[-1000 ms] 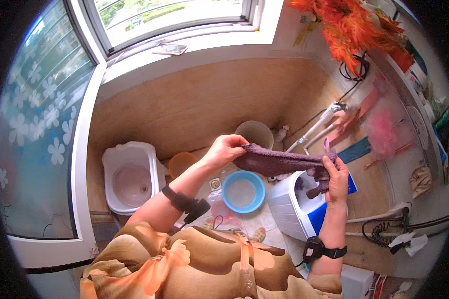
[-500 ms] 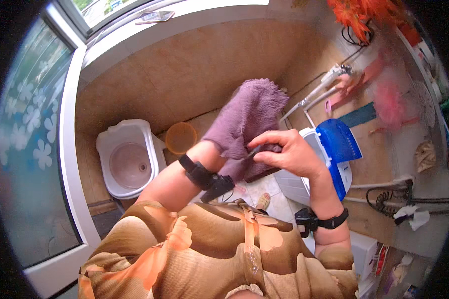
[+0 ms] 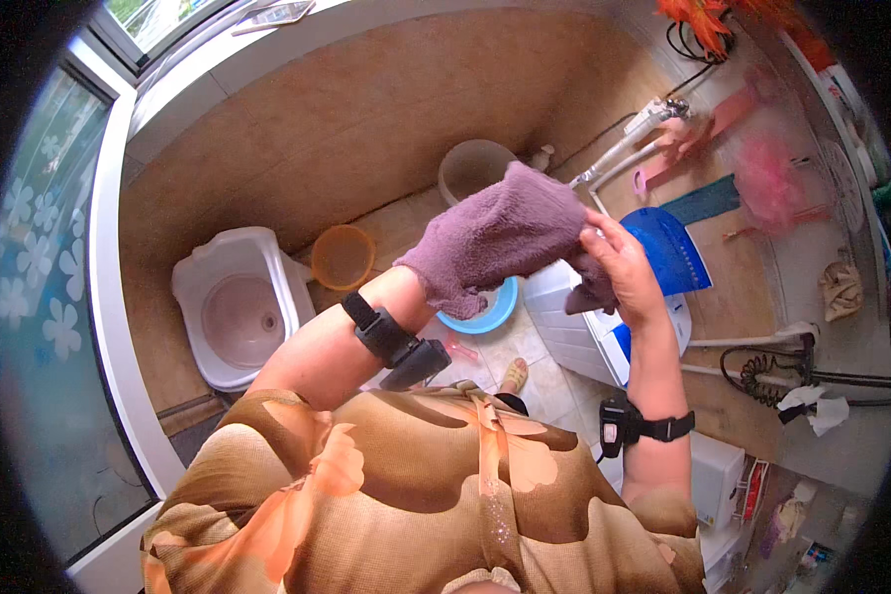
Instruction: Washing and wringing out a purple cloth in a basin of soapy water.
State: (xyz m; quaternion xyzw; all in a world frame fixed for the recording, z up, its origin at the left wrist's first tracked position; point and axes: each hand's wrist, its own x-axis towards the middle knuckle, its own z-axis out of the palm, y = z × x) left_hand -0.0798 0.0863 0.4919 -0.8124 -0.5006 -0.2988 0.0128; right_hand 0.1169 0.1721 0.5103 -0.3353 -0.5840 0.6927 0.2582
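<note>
A fuzzy purple cloth (image 3: 505, 233) is stretched out in front of me at chest height. The end of my left forearm (image 3: 401, 294) runs into it, and the cloth covers my left hand, so those fingers are hidden. At the cloth's right end, my right hand (image 3: 632, 275) pinches the edge between thumb and fingers. A darker corner of the cloth hangs down beside the right palm.
Below the cloth are a light blue basin (image 3: 495, 311) and a white washing machine (image 3: 572, 322) with a raised blue lid (image 3: 666, 247). A grey bucket (image 3: 470, 168), an orange basin (image 3: 343, 255) and a white tub (image 3: 190, 287) stand along the wall. A phone (image 3: 273, 17) lies on the sill.
My right hand has moved up and right, taking the cloth's right edge. The cloth has swung from upright to more sideways, uncovering the grey bucket and light blue basin.
</note>
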